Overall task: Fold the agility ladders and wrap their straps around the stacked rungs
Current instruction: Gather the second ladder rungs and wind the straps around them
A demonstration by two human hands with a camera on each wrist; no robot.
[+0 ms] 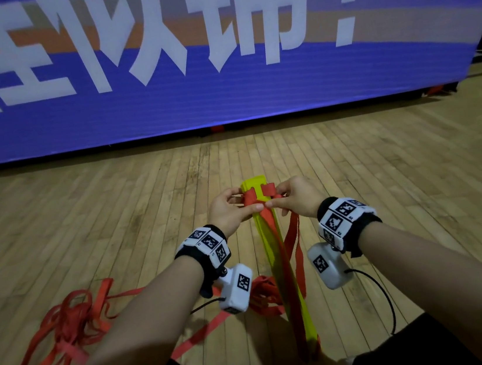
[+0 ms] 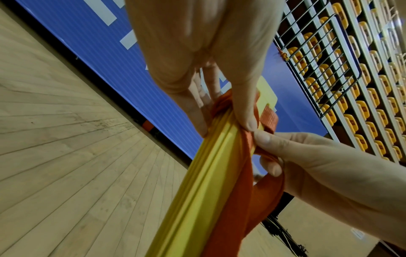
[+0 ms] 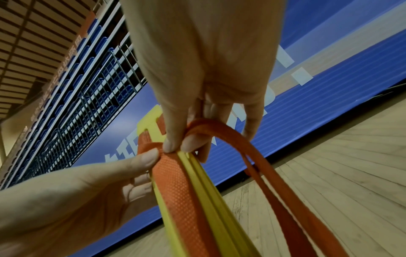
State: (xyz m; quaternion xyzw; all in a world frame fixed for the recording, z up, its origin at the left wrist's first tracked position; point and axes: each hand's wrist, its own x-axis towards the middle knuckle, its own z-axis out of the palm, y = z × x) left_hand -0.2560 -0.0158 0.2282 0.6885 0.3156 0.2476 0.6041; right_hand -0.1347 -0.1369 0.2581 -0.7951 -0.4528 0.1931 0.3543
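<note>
A pale wooden plank floor (image 1: 388, 193) carries everything. A loose tangle of red straps (image 1: 69, 327) lies on it, left of the yellow rung stack (image 1: 278, 263); a blue banner (image 1: 222, 93) stands beyond.

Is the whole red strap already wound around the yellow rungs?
No: in the head view a loose tangle of red strap lies on the wooden floor, beside the yellow rungs.

Stacked yellow rungs (image 1: 267, 240): one bundle; separate rungs in it too closely packed to count.
Red strap (image 1: 271, 224): wound on the bundle, strands not countable.
Loose red strap heap (image 1: 69, 327) on floor (image 1: 85, 218): one.
Hands: two, left hand (image 1: 228, 210), right hand (image 1: 296, 196).
Wrist cameras: two.
Blue banner (image 1: 222, 99): one.
</note>
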